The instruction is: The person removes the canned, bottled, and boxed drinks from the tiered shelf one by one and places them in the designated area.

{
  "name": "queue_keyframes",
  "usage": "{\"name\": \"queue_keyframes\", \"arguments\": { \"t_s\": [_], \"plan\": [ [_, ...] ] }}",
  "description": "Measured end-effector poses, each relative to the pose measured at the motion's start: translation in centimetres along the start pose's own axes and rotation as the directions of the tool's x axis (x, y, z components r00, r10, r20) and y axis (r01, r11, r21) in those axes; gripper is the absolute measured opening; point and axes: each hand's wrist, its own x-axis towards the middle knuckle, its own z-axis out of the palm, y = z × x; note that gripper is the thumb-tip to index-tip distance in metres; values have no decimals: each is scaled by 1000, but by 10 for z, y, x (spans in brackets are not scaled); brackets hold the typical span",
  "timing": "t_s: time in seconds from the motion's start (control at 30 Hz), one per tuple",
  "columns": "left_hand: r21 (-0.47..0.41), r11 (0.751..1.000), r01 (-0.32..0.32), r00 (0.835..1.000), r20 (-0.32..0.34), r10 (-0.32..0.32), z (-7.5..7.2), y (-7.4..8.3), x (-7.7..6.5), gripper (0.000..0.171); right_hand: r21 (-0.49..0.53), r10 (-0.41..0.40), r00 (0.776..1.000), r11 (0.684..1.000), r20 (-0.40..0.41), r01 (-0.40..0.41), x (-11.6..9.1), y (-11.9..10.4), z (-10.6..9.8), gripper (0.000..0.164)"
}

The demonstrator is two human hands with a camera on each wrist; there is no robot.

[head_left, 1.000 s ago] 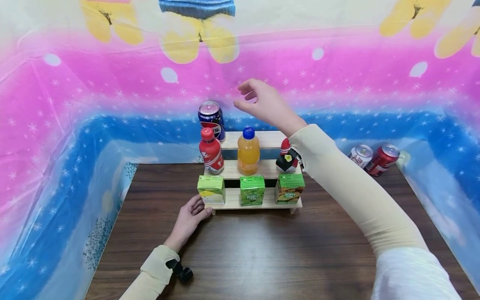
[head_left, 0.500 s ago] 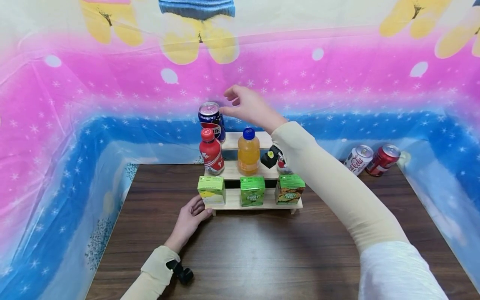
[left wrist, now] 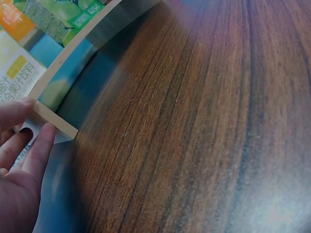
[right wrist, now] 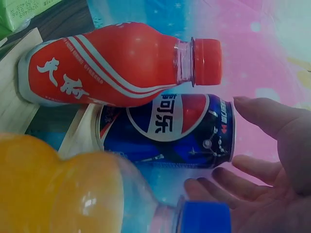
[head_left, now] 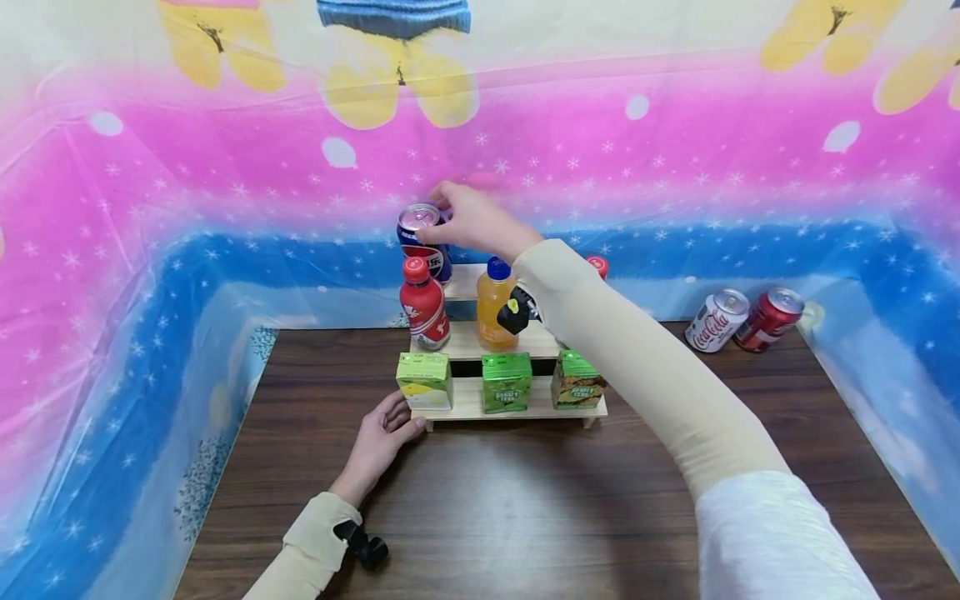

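Note:
My left hand holds the left front corner of a tiered wooden shelf, thumb at the front and fingers along the side. In the left wrist view, two of its fingertips touch the board and leg. My right hand reaches over the shelf to a dark blue cola can on the top tier. Its thumb and fingers are spread around the can's upper end; a firm grip does not show. Before the can stands a red-capped bottle, with an orange juice bottle to its right.
Green juice boxes line the lowest tier. Another red-capped bottle is mostly hidden by my right forearm. At the right rear lie a white Coca-Cola can and a red can. A patterned cloth surrounds the brown table.
My right hand has moved left and slightly down, from above the orange juice bottle to the blue can. My left hand stays at the shelf corner.

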Motion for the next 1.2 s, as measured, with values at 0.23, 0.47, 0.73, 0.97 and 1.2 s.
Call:
{"name": "queue_keyframes", "arguments": {
  "t_s": [0.23,0.47,0.73,0.97,1.2],
  "plan": [
    [-4,1000,6,1000,1,-6,0,-1,2,63,-3,-29,999,1000,17,29,7,-3,9,62],
    [-2,1000,-1,1000,2,1,1,0,1,63,-10,-17,1000,1000,17,17,13,-6,14,65],
    [-13,1000,-1,1000,-2,1,1,-1,0,61,1,18,999,1000,35,-18,14,-8,17,68],
    [-8,1000,9,1000,-6,-9,0,0,-1,61,-19,45,998,999,40,-44,14,-11,18,72],
    [7,1000,11,1000,-8,-11,0,1,-1,62,-27,52,999,998,10,-52,15,-10,16,68]
  ]
}}
